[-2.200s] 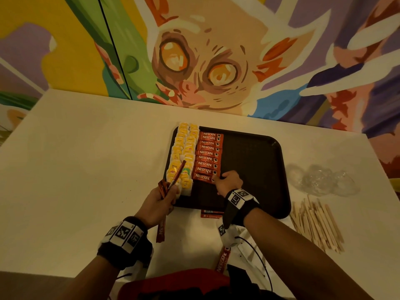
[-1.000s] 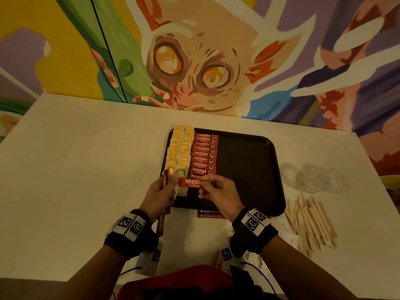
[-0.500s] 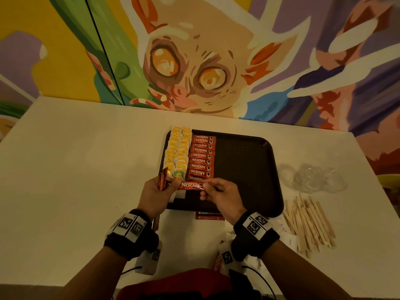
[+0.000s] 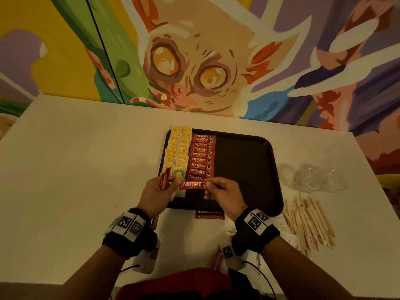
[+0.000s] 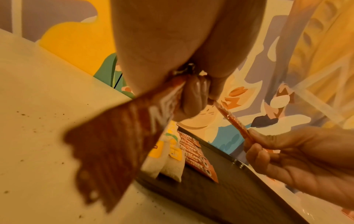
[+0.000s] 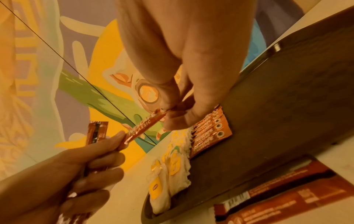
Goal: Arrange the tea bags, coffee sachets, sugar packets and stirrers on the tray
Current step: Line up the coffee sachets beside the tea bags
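Red foil coffee sachet [image 4: 193, 185] was held flat and level just above the near end of the sachet column, one short end pinched by the right hand [image 4: 223, 194] between thumb and fingertips, the other end touched by a fingertip of the left hand [image 4: 154, 194]. Left hand also gripped a small bundle of spare sachets [image 4: 165, 180], curled fingers round them, ends sticking up past the knuckles.

Black tray [image 4: 249, 169] sat on the white worktop [image 4: 75, 169]. Done so far, by the look of it: two columns of yellow-tagged tea bags [image 4: 178, 150] along the tray's left edge, and beside them a neat overlapping column of coffee sachets [image 4: 202, 155] running from the far rim toward the near one. The right part of the tray carried nothing.

Left to do, as judged: the held sachet and the bundle had yet to go down. A loose sachet [image 4: 209, 215] lay on the worktop just off the tray's near rim. Wooden stirrers [image 4: 309, 221] lay in a loose heap on the worktop to the right of the tray, none placed. Crumpled clear plastic [image 4: 313, 176] lay beyond them. Sugar packets could not be picked out with certainty. Roughly mid-task.
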Demonstrator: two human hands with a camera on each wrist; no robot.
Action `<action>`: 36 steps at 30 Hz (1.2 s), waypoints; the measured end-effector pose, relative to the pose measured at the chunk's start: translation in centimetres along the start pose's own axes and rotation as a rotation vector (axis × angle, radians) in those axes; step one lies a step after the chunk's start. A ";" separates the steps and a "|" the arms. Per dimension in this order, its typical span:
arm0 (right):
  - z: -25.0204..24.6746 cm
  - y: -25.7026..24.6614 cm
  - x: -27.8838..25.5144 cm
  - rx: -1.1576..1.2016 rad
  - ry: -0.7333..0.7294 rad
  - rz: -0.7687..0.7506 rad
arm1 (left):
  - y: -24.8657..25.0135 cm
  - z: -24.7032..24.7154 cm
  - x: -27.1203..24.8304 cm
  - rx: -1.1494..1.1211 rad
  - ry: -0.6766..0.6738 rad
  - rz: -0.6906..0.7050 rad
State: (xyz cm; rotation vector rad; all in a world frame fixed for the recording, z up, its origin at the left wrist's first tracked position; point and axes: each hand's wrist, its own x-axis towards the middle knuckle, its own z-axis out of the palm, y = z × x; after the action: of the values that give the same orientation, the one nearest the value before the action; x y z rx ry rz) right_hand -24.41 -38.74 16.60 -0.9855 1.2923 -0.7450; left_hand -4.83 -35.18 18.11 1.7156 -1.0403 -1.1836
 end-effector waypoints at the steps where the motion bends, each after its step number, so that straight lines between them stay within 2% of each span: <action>1: -0.2 0.1 0.2 -0.003 0.015 0.012 | 0.0 0.0 -0.1 -0.001 0.000 -0.020; 5: -1.1 1.0 1.0 -0.066 0.132 0.069 | 0.1 -0.2 -0.4 -0.001 -0.006 -0.065; 13: -1.6 3.4 3.3 -0.201 0.340 0.289 | 0.4 -0.6 -1.0 -0.013 -0.048 -0.115; 27: 0.6 3.2 5.0 -0.283 0.320 0.359 | 2.4 -1.3 -2.5 -0.019 -0.049 -0.155; 36: 0.6 2.9 5.4 -0.475 0.339 0.402 | 2.1 -1.2 -2.3 -0.006 -0.036 -0.174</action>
State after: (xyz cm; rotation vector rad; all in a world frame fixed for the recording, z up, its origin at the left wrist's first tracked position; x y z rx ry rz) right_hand -23.23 -42.22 11.63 -0.9462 1.9528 -0.3001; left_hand -4.55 -33.64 21.07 1.8150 -0.9220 -1.3288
